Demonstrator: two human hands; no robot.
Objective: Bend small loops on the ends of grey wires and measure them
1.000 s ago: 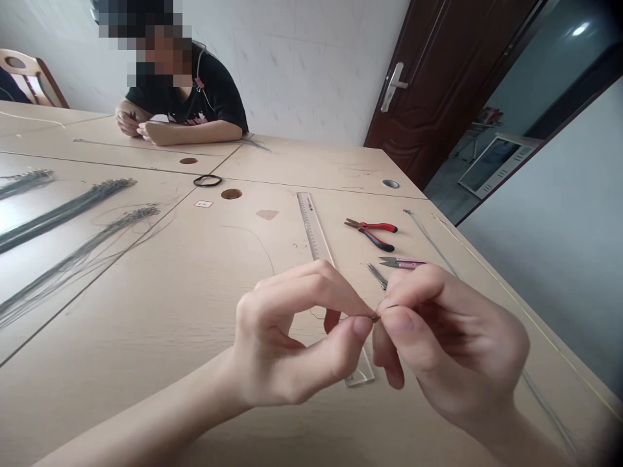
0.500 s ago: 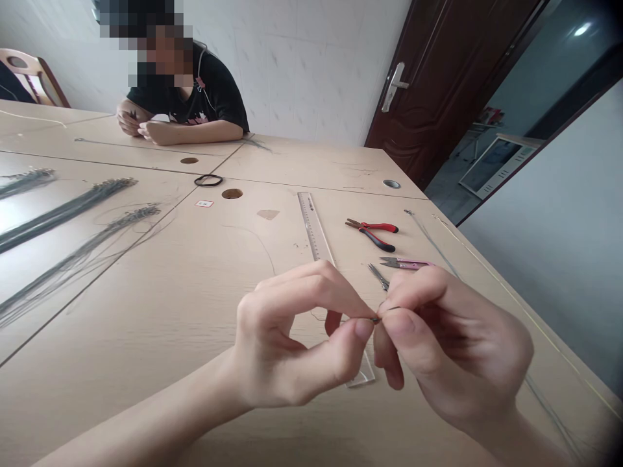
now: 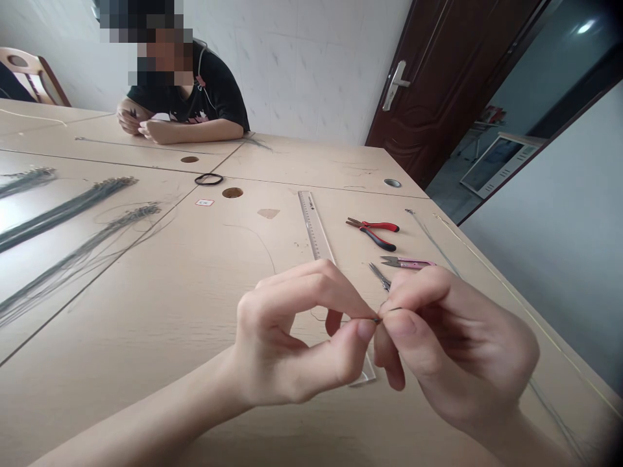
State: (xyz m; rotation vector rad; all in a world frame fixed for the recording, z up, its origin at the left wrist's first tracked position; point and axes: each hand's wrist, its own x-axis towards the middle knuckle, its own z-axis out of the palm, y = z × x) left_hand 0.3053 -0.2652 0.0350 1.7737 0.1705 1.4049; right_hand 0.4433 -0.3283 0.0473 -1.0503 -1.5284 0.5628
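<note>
My left hand (image 3: 296, 337) pinches a thin dark thread (image 3: 376, 320) between thumb and index finger. Tip to tip with it, my right hand (image 3: 452, 344) pinches the same thread, and a short dark end shows above its thumb. Both hands are over a clear ruler (image 3: 316, 227), which they partly cover. Beyond my right hand lie red-and-black pliers (image 3: 374, 233), pink-handled snips (image 3: 406, 262) and small metal scissors (image 3: 378, 275), whose handles are hidden behind the fingers.
Bundles of grey threads (image 3: 68, 211) lie at the left. A black band (image 3: 209, 179), a small label (image 3: 204, 203) and a brown scrap (image 3: 268, 213) rest mid-table (image 3: 185, 292). Across the table sits a person (image 3: 209, 97). More strands (image 3: 433, 240) run along the right edge.
My right hand has shifted very slightly to the right. Both pinches on the thread look the same.
</note>
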